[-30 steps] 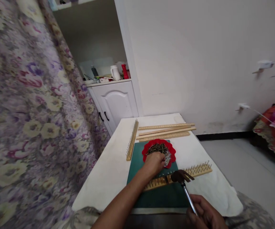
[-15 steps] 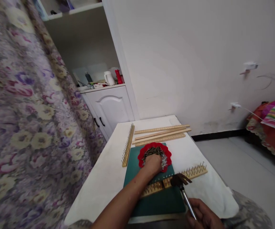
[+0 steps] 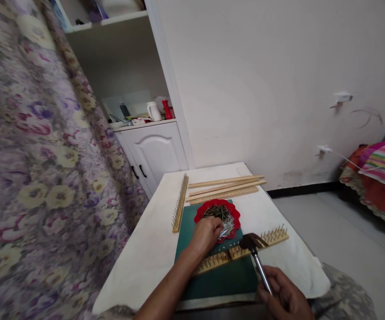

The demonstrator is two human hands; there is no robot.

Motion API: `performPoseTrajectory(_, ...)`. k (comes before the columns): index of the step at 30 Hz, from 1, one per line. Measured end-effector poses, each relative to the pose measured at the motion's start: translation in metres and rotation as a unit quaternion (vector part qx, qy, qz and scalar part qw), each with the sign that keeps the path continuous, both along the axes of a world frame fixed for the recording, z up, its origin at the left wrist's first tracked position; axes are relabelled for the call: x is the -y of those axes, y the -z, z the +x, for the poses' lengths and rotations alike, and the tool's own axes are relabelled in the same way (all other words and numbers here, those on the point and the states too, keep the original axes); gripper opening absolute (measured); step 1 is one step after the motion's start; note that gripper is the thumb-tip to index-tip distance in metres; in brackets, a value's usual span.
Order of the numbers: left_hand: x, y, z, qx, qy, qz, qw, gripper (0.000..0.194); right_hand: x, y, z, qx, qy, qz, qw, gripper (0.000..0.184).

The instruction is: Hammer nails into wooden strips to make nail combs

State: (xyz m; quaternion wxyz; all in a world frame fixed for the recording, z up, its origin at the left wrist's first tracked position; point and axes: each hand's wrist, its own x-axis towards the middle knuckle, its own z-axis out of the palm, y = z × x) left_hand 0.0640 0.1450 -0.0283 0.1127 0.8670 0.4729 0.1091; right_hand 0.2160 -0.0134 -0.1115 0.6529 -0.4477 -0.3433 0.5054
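Observation:
My left hand is over the near left rim of a red scalloped dish, its fingers drawn together. Whatever they pinch is too small to make out. Loose nails, some dark and some silvery, fill the dish. My right hand is wrapped around the metal handle of a claw hammer. The hammer's dark head hangs over a wooden strip studded with upright nails. This strip lies across a green mat, partly hidden by my left forearm and the hammer.
A second nail-studded strip lies along the table's left side. Several bare wooden strips lie behind the dish on the white-covered table. A floral curtain hangs at left, and a wall stands behind.
My left hand has drawn back from the middle of the dish to its near left edge, uncovering more nails. The hammer stays in my right hand, nearly unmoved.

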Motion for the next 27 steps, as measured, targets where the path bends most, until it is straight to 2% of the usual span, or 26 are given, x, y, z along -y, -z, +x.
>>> performPoseTrajectory(4, 0.048, 0.001, -0.009, 0.162, 0.041, 0.001, 0.986, 0.014, -0.009, -0.018, -0.007, 0.026, 0.035, 0.003, 0.999, 0.035)
performPoseTrajectory(9, 0.104, 0.025, -0.013, 0.241, 0.063, -0.042, 0.967, 0.016, -0.012, -0.023, -0.014, 0.039, 0.022, -0.025, 0.999, 0.035)
performPoseTrajectory(14, 0.120, 0.046, -0.017, 0.266, 0.040, -0.044, 0.962, 0.015, -0.002, -0.024, -0.018, 0.053, -0.023, -0.035, 0.998, 0.032)
performPoseTrajectory(19, 0.123, 0.046, -0.019, 0.329, 0.033, -0.062, 0.942, 0.014, 0.002, -0.028, -0.020, 0.044, -0.032, -0.024, 0.998, 0.030)
performPoseTrajectory(22, 0.127, 0.050, -0.015, 0.440, -0.015, -0.118, 0.890, 0.012, 0.002, -0.029, -0.022, 0.015, -0.033, 0.000, 0.999, 0.032)
performPoseTrajectory(25, 0.132, 0.064, -0.006, 0.559, -0.063, -0.189, 0.805, 0.019, 0.002, -0.030, -0.024, -0.003, -0.033, 0.011, 0.999, 0.031)
performPoseTrajectory(27, 0.135, 0.073, 0.000, 0.613, -0.086, -0.209, 0.757, 0.021, 0.003, -0.030, -0.026, -0.009, -0.036, 0.010, 0.999, 0.032)
